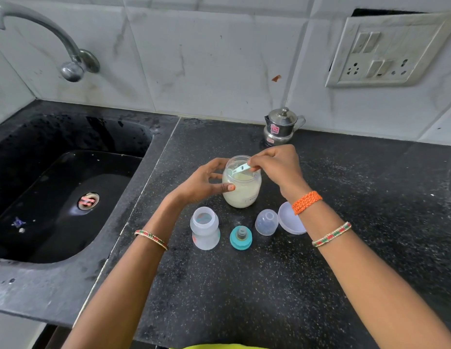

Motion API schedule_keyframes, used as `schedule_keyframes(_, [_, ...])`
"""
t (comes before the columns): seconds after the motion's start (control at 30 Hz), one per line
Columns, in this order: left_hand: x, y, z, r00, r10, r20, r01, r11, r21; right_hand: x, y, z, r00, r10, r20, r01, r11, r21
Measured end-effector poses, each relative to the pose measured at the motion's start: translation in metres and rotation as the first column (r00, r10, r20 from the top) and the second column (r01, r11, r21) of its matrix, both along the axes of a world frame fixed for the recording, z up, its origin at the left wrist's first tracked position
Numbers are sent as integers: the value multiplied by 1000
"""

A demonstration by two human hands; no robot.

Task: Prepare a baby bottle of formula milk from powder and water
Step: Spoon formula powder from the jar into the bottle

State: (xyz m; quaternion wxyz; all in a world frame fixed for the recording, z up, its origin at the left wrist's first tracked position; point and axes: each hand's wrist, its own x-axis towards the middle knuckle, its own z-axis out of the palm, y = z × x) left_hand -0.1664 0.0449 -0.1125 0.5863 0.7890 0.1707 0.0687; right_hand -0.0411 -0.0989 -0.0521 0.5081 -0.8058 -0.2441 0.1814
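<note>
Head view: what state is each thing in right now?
Powder jar: open, held by left hand.
Scoop: in jar mouth, pinched by right hand.
Bottle: open, upright.
Teat ring: off, on counter.
Cap: off.
Jar lid: off.
Steel pot: lidded.

There are one powder jar (242, 187), one scoop (240, 170), one bottle (205, 229), one teal nipple ring (241, 237), two clear caps (266, 222) and one steel pot (282, 127) at twelve o'clock.

Left hand (204, 181) curled; right hand (274, 163) in apparent pinching grip.
</note>
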Motion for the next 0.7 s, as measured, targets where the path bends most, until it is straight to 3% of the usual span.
schedule_keyframes(0.17, [-3,-4,4,1000,15,4,-15,998,64,2,-17,-2,990,-72,-123,84,992,98])
schedule_keyframes(0.43, [-20,1,10,996,86,39,-91,984,151,-1,-32,-4,975,-153,-159,178,972,155])
schedule_keyframes(0.7, [-41,-7,12,964,234,127,-244,967,68,-4,-41,-6,958,-151,-245,198,963,182])
